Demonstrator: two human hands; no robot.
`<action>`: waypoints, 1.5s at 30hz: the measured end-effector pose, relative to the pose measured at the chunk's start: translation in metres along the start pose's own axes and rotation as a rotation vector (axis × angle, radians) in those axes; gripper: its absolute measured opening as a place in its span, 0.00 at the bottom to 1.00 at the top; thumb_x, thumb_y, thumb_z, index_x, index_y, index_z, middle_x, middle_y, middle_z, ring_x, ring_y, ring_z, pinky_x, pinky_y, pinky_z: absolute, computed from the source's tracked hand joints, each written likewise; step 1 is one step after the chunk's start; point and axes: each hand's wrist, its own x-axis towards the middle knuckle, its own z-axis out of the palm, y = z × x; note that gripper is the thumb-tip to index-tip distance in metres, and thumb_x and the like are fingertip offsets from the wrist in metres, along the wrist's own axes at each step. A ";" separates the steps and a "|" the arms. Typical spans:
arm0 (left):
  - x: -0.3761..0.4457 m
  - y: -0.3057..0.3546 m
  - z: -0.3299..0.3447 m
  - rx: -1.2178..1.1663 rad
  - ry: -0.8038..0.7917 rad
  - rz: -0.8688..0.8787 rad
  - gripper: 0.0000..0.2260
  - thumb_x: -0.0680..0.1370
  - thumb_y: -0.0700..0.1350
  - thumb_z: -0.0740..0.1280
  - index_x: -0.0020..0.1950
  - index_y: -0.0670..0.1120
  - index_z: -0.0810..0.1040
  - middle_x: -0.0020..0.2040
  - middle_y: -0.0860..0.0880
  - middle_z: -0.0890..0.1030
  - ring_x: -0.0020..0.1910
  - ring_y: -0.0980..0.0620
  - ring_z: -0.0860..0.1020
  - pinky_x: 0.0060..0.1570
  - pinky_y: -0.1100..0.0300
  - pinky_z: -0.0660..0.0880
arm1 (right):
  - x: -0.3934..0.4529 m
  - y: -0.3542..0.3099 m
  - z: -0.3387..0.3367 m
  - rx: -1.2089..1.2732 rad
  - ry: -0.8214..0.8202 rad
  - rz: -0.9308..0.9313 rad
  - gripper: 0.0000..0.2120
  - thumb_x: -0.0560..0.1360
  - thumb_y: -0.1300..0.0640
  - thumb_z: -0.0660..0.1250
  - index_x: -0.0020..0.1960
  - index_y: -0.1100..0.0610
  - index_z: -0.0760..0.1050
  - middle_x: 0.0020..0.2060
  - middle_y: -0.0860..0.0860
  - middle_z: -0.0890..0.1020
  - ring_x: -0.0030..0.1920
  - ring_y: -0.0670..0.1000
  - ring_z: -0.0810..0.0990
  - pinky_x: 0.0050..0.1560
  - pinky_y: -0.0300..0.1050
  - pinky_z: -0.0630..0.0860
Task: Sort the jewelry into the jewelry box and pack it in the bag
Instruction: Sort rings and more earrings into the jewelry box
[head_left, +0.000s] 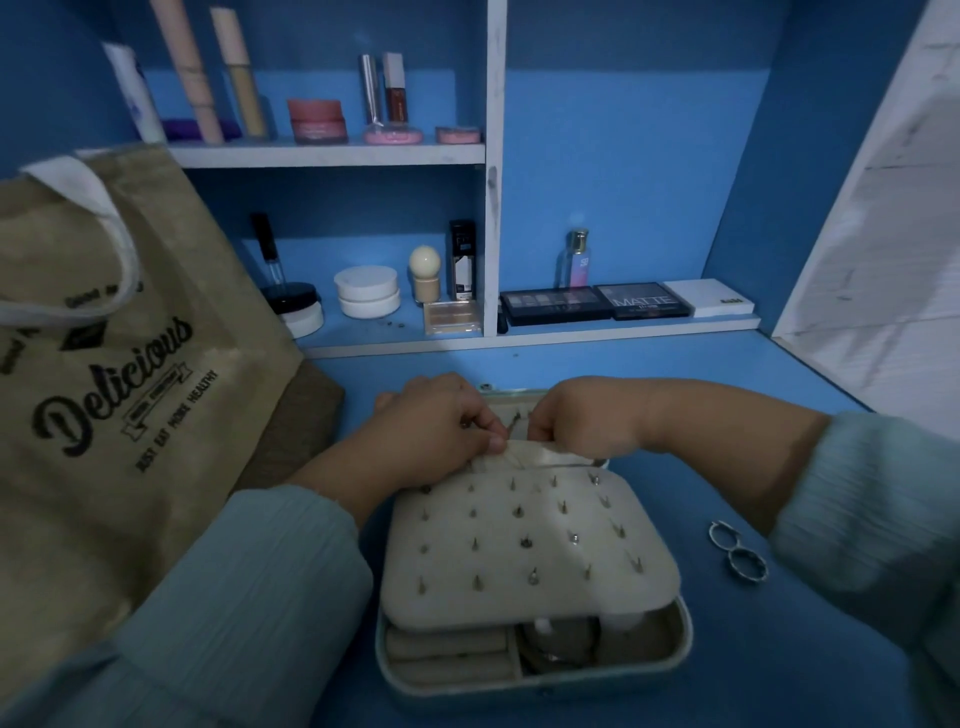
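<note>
Blue desk (675, 395), shelves of cosmetics (332, 153), jute bag (104, 374) left, both hands' fingers (485, 423) pinching jewelry box (530, 670) pocket flap

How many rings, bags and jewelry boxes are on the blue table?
Silver rings: 2, lying to the right of the box
Jute tote bag: 1
Open jewelry box: 1
Total: 4

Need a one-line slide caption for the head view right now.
Both hands, left hand and right hand, pinch a strap at the open jewelry box; two rings lie beside it.
</note>
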 end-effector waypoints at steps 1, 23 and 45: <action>0.000 0.000 0.000 -0.002 0.003 -0.005 0.11 0.74 0.53 0.68 0.34 0.65 0.71 0.50 0.59 0.70 0.60 0.55 0.68 0.64 0.51 0.59 | 0.002 -0.001 0.001 -0.029 -0.010 0.002 0.15 0.79 0.62 0.53 0.60 0.63 0.75 0.56 0.57 0.77 0.47 0.49 0.68 0.32 0.31 0.66; 0.000 -0.004 0.002 -0.008 0.039 0.025 0.10 0.73 0.54 0.69 0.33 0.65 0.73 0.49 0.62 0.74 0.59 0.56 0.68 0.65 0.49 0.59 | -0.005 0.011 0.001 0.069 0.212 0.121 0.15 0.78 0.62 0.56 0.57 0.57 0.79 0.58 0.51 0.78 0.54 0.49 0.74 0.48 0.32 0.69; 0.000 -0.007 0.001 -0.069 0.062 0.024 0.10 0.68 0.56 0.72 0.32 0.69 0.74 0.44 0.62 0.71 0.57 0.55 0.69 0.65 0.49 0.60 | 0.010 0.010 0.012 0.009 0.267 -0.024 0.22 0.78 0.60 0.55 0.68 0.42 0.67 0.55 0.53 0.69 0.50 0.52 0.60 0.57 0.46 0.65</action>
